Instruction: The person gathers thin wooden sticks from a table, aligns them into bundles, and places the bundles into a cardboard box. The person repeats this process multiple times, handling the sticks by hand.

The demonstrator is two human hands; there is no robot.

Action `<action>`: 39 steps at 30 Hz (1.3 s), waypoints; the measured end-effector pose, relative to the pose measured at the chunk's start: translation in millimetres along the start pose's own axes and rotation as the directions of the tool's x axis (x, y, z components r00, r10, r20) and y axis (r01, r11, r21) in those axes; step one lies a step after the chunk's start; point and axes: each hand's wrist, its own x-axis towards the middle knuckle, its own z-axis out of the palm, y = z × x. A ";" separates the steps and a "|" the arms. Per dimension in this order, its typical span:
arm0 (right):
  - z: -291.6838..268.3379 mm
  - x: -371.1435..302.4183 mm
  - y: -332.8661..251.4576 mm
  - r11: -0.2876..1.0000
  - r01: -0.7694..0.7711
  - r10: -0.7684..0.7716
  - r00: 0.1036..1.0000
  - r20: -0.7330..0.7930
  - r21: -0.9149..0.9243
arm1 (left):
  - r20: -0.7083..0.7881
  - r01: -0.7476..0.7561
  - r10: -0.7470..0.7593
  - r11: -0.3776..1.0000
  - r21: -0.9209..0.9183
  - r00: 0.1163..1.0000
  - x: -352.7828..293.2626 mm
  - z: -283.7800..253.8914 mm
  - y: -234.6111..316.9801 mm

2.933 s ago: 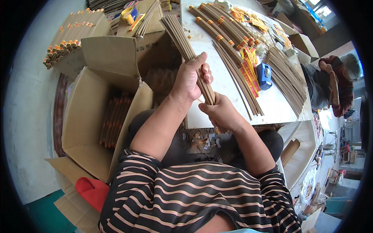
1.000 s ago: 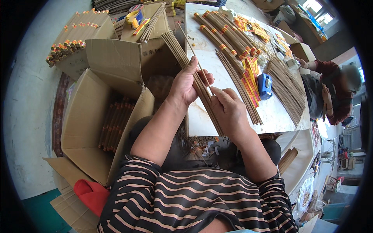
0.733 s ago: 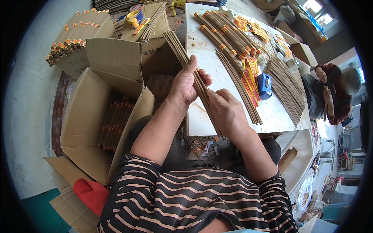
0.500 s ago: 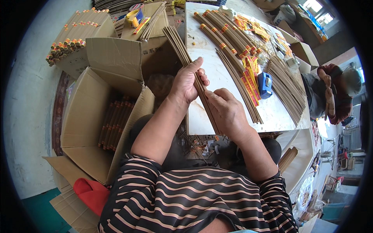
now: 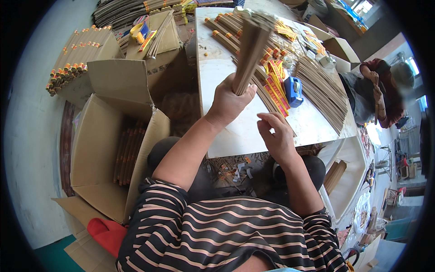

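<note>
My left hand [image 5: 229,102] grips the lower end of a bundle of thin brown sticks [image 5: 250,47], raised upright above the white table [image 5: 217,63]. My right hand [image 5: 277,136] hovers just right of it over the table's near edge, fingers loosely curled and apart, holding nothing. More rows of brown sticks [image 5: 321,88] lie across the table, some tied in bundles with orange bands [image 5: 217,34]. Yellow and red paper labels [image 5: 274,84] lie in the middle of the table.
A blue tape dispenser [image 5: 293,90] sits on the table. An open cardboard box [image 5: 104,149] on my left holds banded stick bundles [image 5: 127,152]. Another stack of bundles [image 5: 72,56] lies far left. A seated person [image 5: 380,93] works at the table's right end.
The stick bundle was lying low between both hands at the table edge; now my left hand has swung it upright, and my right hand has let go.
</note>
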 end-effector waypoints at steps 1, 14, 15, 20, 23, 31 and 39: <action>1.0 2.4 0.8 1.000 0.000 0.000 1.000 -0.015 0.030 | 0.020 0.058 -0.056 0.996 -0.069 0.998 -1.3 0.4 5.2; 44.2 6.3 -22.1 0.749 -0.614 0.413 0.728 0.548 0.251 | 0.180 0.458 -0.542 0.435 -0.775 0.821 16.3 -36.2 0.9; 37.9 6.7 -24.7 0.666 -0.670 0.360 0.675 0.644 0.329 | 0.275 0.480 -0.494 0.357 -0.801 0.825 17.3 -40.3 1.1; 36.1 -4.4 -16.7 0.138 -0.854 0.081 0.514 0.854 0.501 | 0.425 0.537 -0.379 0.269 -0.799 0.822 17.9 -45.4 4.8; 50.7 -2.4 -25.9 0.726 -0.634 0.446 0.729 0.520 0.266 | 0.194 0.492 -0.564 0.443 -0.750 0.803 13.4 -38.8 10.3; 40.4 -6.0 -31.6 0.403 -0.793 0.250 0.576 0.778 0.457 | 0.318 0.455 -0.394 0.326 -0.829 0.862 12.4 -50.6 5.4; 61.4 -3.7 -31.2 0.914 -0.407 0.382 0.859 0.342 0.002 | 0.034 0.362 -0.524 0.538 -0.761 0.851 9.8 -47.7 20.5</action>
